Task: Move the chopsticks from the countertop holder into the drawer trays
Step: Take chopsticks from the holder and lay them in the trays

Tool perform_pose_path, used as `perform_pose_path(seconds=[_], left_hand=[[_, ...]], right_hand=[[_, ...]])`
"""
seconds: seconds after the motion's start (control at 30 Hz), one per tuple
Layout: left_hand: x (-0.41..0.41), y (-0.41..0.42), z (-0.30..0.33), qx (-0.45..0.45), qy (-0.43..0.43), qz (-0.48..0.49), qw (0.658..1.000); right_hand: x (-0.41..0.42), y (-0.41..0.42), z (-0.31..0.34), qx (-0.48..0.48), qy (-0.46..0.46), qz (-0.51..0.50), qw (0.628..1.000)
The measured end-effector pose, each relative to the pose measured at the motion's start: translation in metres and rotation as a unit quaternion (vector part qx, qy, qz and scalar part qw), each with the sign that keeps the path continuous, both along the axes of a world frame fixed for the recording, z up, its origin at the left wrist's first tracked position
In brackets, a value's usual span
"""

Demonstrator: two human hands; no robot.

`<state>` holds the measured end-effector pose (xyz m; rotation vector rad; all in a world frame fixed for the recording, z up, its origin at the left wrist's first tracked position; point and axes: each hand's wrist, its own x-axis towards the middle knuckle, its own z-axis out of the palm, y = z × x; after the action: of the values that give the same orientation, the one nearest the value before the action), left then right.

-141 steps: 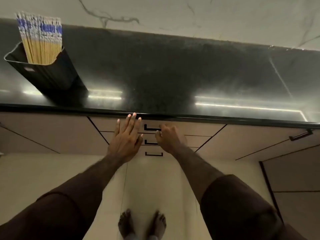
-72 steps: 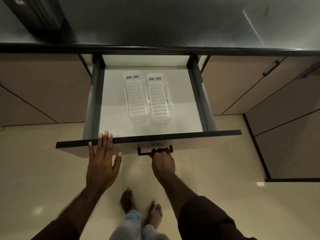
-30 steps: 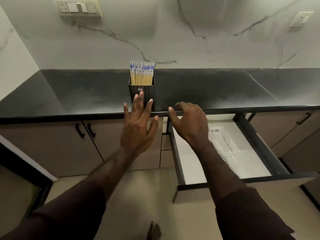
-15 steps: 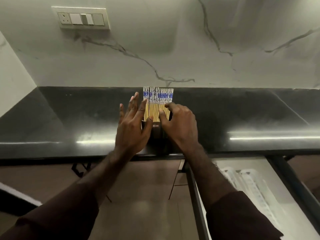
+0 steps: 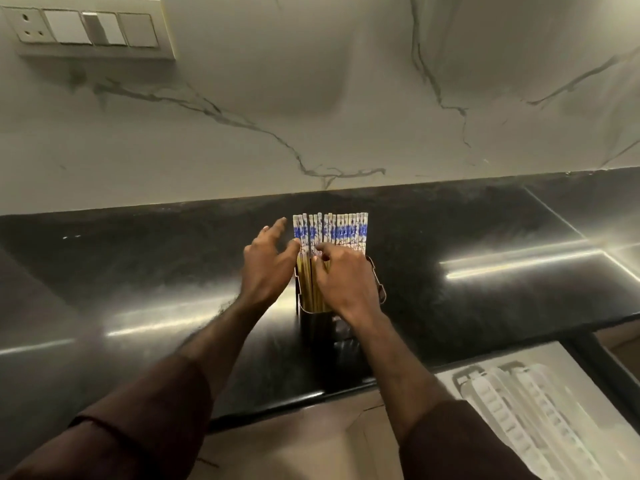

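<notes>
A bundle of bamboo chopsticks (image 5: pixel 343 232) with blue-and-white tops stands upright in a black holder (image 5: pixel 320 327) on the dark countertop (image 5: pixel 138 271). My left hand (image 5: pixel 268 265) is at the bundle's left side with its fingers spread, and its thumb touches the outermost sticks. My right hand (image 5: pixel 346 282) lies over the front of the bundle with fingers curled in among the sticks, parting a small gap. Its thumb is hidden. Two clear slotted trays (image 5: pixel 512 410) lie in the open drawer (image 5: pixel 595 355) at the lower right.
A marble backsplash rises behind the counter, with a switch panel (image 5: pixel 90 27) at the upper left. The counter's front edge (image 5: pixel 277 407) runs below the holder. Cabinet fronts sit beneath it.
The drawer was pulled open, then both hands rose to the holder. In the last half second they closed in on the bundle and my right fingers curled into the sticks.
</notes>
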<state>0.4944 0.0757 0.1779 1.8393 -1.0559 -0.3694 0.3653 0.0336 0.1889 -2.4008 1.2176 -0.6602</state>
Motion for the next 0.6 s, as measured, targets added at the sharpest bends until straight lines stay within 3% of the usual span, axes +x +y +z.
perform_pose_path(seconds=[0.37,0.6], left_hand=[[0.017,-0.035,-0.019,-0.057,0.171,-0.024,0.983],[0.019,-0.039,-0.023,-0.09,0.283,-0.05,0.954]], right_hand=[[0.033,-0.019,-0.03,0.026,0.034,-0.027,0.999],[0.032,-0.022,-0.033,0.05,0.023,-0.017,0.998]])
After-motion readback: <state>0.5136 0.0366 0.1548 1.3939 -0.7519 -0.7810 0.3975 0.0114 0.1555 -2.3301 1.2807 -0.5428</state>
